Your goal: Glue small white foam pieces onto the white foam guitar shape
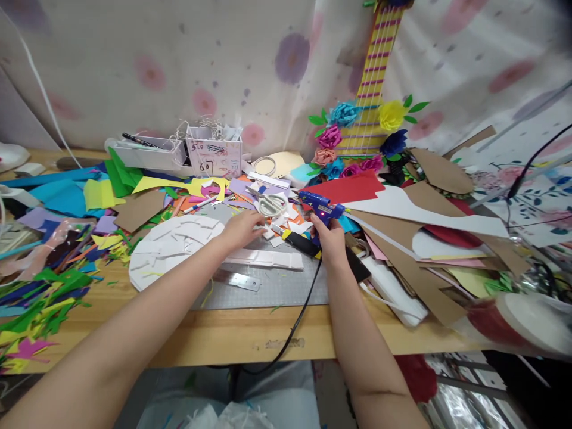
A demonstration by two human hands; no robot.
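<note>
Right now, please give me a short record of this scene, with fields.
place: wooden table with grey cutting mat
left hand: on small white paper pieces
right hand: grips blue glue gun
cord: runs off the table's front edge
nearby: white foam strip, metal ruler, scissors
back: paper guitar with paper flowers

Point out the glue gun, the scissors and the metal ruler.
glue gun (322,209), head view, blue body above the right hand.
scissors (270,204), head view, white handle loops.
metal ruler (238,280), head view, middle of the blade.
</note>
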